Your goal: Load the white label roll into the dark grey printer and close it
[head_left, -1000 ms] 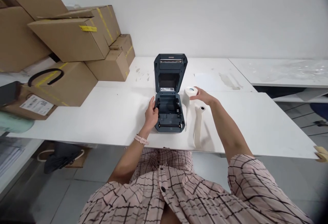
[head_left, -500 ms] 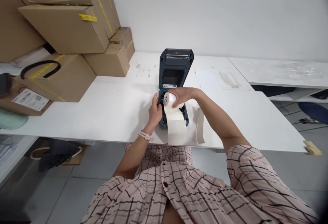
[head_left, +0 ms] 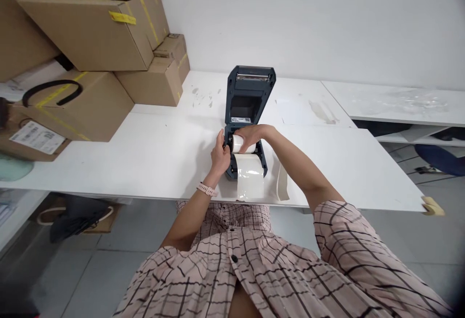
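Note:
A dark label printer (head_left: 250, 87) stands on the white table with its lid raised. My right hand (head_left: 253, 135) is closed from above around a white label roll (head_left: 238, 143), which lies level inside the printer's bay. From the roll a strip of glossy blank labels (head_left: 250, 177) runs out over the printer's front toward the table edge. My left hand (head_left: 220, 155) grips the left side of the printer beside the roll's end; its fingertips reach over the rim and are partly hidden. Right of the printer lies a loose curled paper strip (head_left: 282, 184).
Several cardboard boxes (head_left: 101, 32) are stacked at the left, with a black headband (head_left: 53, 85) on one. A white sheet (head_left: 290, 112) lies behind the printer to the right. Tan tape (head_left: 433, 206) sits at the table's right front corner. A white wall (head_left: 312, 22) rises behind.
My right hand has lowered the label roll into the printer's bay and its near end has turned from facing me to level. The label strip now lies flatter. My left hand stays in place.

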`<state>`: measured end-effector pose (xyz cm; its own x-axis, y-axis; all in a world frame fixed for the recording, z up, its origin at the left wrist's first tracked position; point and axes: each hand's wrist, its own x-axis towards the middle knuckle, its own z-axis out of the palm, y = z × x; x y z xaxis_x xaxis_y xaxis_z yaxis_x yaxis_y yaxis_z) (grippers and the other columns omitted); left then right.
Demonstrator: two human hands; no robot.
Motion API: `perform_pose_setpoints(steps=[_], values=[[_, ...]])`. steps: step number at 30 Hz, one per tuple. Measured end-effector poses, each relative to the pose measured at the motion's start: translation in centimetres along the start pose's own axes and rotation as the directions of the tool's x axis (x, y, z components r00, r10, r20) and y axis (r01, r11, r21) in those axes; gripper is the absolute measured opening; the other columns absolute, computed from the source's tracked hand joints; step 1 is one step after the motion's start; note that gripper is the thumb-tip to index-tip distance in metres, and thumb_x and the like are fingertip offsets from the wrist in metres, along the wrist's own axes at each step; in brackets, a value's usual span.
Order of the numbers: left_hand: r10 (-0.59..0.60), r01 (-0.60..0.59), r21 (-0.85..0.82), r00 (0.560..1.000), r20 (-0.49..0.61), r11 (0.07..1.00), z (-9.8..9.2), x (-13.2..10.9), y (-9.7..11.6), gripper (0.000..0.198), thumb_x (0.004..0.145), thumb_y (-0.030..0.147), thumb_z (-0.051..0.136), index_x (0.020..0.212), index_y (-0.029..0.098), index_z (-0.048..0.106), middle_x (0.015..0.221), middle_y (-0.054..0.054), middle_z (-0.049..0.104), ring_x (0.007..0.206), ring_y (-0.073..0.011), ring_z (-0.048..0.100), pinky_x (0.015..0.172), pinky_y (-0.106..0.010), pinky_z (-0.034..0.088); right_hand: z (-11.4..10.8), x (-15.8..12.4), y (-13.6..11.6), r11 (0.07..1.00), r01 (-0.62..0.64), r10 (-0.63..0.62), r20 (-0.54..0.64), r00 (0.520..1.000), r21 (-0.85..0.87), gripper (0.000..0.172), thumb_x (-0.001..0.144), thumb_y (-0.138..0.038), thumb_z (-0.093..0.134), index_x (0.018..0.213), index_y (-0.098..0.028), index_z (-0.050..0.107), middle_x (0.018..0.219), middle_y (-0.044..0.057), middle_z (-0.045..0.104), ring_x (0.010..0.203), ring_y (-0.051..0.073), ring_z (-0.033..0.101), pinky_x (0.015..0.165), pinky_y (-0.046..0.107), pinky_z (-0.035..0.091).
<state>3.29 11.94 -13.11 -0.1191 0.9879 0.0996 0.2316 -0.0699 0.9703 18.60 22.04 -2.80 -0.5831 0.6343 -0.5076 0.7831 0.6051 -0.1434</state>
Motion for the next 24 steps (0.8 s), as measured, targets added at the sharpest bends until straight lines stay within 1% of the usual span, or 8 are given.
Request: perform_pose_setpoints(steps=[2,4,7,10,14,18,21,24], values=[[-0.005,0.005,0.002,1.0,0.0,1.0,0.0,0.0,0.1,0.07,0.094,0.013,0.051,0.161,0.031,0.037,0.157,-0.008,0.058,0.15,-0.029,0.049,0.127,-0.053,0.036,0.4,0.3,0.4,1.0,0.008,-0.008,0.005,1.0,0.021,0.068,0.074,-0.055,0.081,0.129,-0.019,0.065,0.129,0.013,0.072,0.112,0.034,0.07,0.083,0.036,0.055],[-0.006,0.006,-0.001,1.0,0.009,1.0,0.0,0.0,0.1,0.069,0.094,0.013,0.051,0.16,0.03,0.038,0.157,-0.008,0.058,0.151,-0.0291,0.049,0.127,-0.053,0.036,0.9,-0.3,0.6,1.0,0.024,-0.023,-0.054,0.998,0.014,0.072,0.077,-0.053,0.08,0.138,-0.019,0.061,0.137,0.014,0.069,0.12,0.036,0.068,0.09,0.039,0.056],[0.002,-0.001,-0.019,1.0,0.018,1.0,-0.1,0.0,0.0,0.068,0.095,0.015,0.051,0.159,0.032,0.039,0.159,-0.006,0.056,0.152,-0.0284,0.047,0.127,-0.053,0.036,2.8,-3.3,-0.4,0.996,0.09,-0.09,-0.281,0.955,-0.014,0.068,0.089,-0.043,0.072,0.149,-0.017,0.053,0.146,0.019,0.061,0.133,0.039,0.06,0.104,0.048,0.052],[0.029,-0.029,-0.04,1.0,0.012,0.999,-0.1,0.0,-0.2,0.063,0.096,0.018,0.052,0.157,0.034,0.042,0.16,-0.005,0.055,0.151,-0.0277,0.048,0.127,-0.052,0.037,6.6,-7.4,-2.9,0.989,0.145,-0.121,-0.475,0.871,0.013,0.052,0.104,-0.037,0.053,0.152,-0.017,0.051,0.153,0.019,0.058,0.14,0.036,0.056,0.113,0.054,0.049],[0.062,-0.062,-0.035,0.998,0.011,0.998,0.0,0.0,-0.5,0.057,0.098,0.022,0.052,0.154,0.029,0.046,0.161,-0.008,0.053,0.151,-0.0275,0.049,0.127,-0.049,0.037,12.6,-10.8,-6.7,0.992,0.105,-0.053,-0.544,0.838,0.065,0.052,0.108,-0.046,0.044,0.152,-0.019,0.053,0.164,0.017,0.047,0.152,0.036,0.046,0.12,0.056,0.046],[0.05,-0.049,-0.032,0.998,0.032,0.998,-0.1,0.1,-0.7,0.053,0.1,0.033,0.052,0.153,0.027,0.048,0.164,-0.008,0.05,0.152,-0.0281,0.046,0.127,-0.049,0.036,15.8,-10.6,-8.1,0.992,0.077,0.009,-0.662,0.75,0.101,0.052,0.11,-0.047,0.039,0.154,-0.022,0.049,0.169,0.014,0.041,0.158,0.031,0.037,0.126,0.057,0.04],[0.008,-0.006,-0.03,0.998,0.07,1.0,-0.3,0.0,-0.4,0.055,0.101,0.043,0.052,0.152,0.023,0.05,0.164,-0.012,0.049,0.152,-0.0302,0.046,0.126,-0.049,0.037,16.3,-10.1,-7.9,0.99,0.102,-0.004,-0.71,0.704,0.095,0.052,0.11,-0.048,0.04,0.153,-0.02,0.05,0.168,0.015,0.042,0.158,0.031,0.038,0.126,0.057,0.04],[-0.016,0.023,-0.073,0.995,0.1,0.997,-0.6,-0.7,0.3,0.06,0.101,0.052,0.051,0.152,0.02,0.052,0.164,-0.014,0.049,0.152,-0.0301,0.046,0.126,-0.046,0.037,16.3,-10.0,-7.5,0.989,0.117,-0.017,-0.721,0.693,0.09,0.053,0.109,-0.049,0.042,0.153,-0.019,0.051,0.168,0.015,0.042,0.157,0.031,0.039,0.125,0.057,0.041]])
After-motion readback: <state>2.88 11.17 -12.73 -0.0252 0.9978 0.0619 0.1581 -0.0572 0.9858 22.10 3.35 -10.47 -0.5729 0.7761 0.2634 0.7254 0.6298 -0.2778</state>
